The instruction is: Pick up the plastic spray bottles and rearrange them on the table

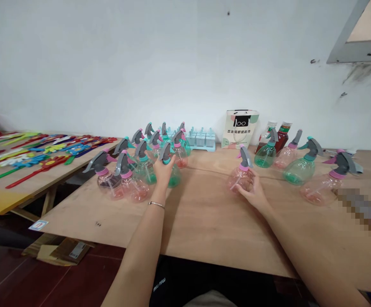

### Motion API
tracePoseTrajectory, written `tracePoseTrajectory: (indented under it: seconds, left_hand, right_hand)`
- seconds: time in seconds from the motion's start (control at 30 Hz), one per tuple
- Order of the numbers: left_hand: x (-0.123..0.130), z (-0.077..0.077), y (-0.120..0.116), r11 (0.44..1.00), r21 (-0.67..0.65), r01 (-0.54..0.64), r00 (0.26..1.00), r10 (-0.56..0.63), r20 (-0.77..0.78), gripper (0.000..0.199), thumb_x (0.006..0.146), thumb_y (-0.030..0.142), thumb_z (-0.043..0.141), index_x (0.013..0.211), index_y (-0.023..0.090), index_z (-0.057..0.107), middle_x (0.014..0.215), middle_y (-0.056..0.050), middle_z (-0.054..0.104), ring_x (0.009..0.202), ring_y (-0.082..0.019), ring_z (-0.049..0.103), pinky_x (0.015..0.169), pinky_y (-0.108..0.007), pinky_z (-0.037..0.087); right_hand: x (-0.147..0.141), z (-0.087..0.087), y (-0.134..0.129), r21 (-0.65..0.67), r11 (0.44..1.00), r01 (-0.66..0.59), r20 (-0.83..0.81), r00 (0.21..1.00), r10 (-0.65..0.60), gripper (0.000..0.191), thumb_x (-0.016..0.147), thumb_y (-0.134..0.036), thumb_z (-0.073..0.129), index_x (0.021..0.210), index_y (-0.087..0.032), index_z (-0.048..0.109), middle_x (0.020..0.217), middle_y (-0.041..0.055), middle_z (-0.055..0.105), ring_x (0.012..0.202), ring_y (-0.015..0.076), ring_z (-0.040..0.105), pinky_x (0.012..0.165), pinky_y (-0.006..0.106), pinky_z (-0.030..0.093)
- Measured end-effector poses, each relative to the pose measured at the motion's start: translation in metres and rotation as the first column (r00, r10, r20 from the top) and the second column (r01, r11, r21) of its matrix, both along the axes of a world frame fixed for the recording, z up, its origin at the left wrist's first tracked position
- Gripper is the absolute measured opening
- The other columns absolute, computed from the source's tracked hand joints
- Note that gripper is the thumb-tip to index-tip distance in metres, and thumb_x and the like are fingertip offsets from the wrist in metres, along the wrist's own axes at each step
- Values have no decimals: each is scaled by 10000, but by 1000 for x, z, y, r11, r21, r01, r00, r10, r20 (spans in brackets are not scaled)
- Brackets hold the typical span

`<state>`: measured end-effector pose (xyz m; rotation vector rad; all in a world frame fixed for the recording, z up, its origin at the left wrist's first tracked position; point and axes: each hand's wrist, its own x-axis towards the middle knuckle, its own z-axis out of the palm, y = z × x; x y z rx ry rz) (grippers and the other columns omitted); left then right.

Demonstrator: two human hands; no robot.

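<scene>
My left hand [165,169] is closed around the neck of a green spray bottle [174,177] with a grey trigger head, at the edge of a cluster on the left. My right hand [253,192] wraps the lower right side of a clear pink spray bottle [235,178], which stands upright on the table with its grey and pink head uncovered. Near the left hand are several more bottles, among them a pink spray bottle [134,187] in front. To the right stand a green spray bottle [300,170] and a pink spray bottle [321,189].
Behind are a pale blue popsicle mould [201,140], a paper bag [239,130] and a red-filled bottle [282,137]. Colourful hand-shaped sticks [44,160] cover another table at left. The wooden table's [204,230] front edge is close to my body. Cardboard [59,251] lies below.
</scene>
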<state>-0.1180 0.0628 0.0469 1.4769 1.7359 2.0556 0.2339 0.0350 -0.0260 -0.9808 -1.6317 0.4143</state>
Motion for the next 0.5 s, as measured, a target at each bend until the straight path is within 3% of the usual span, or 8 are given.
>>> tracePoseTrajectory:
  seconds: [0.17, 0.33, 0.5]
  left_hand:
    - [-1, -12, 10, 992, 51, -115, 993, 115, 11, 396, 773, 407, 699, 1071, 151, 661, 913, -77, 706, 880, -226, 661, 868, -365, 507]
    - [0, -24, 20, 950, 233, -209, 977, 212, 11, 564, 732, 375, 783, 1191, 175, 525, 1209, -135, 609, 1132, -243, 599, 985, -386, 472]
    - [-4, -34, 27, 889, 344, -301, 938, 341, -60, 717, 666, 464, 835, 1190, 166, 448, 1195, -138, 515, 1167, -275, 527, 1055, -477, 421]
  right_hand:
    - [0, 0, -1, -25, 1000, -9, -8, 1000, 8, 810, 800, -464, 735, 1447, -240, 301, 1459, 185, 484, 1374, 333, 507, 1144, 583, 421]
    - [-2, 2, -1, -30, 1000, -4, -14, 1000, 3, 813, 783, -470, 746, 1432, -235, 317, 1435, 183, 510, 1355, 335, 526, 1142, 581, 425]
    - [-4, 0, -1, -27, 1000, -15, -27, 1000, 15, 817, 786, -482, 741, 1436, -231, 316, 1417, 184, 523, 1316, 325, 561, 1109, 561, 468]
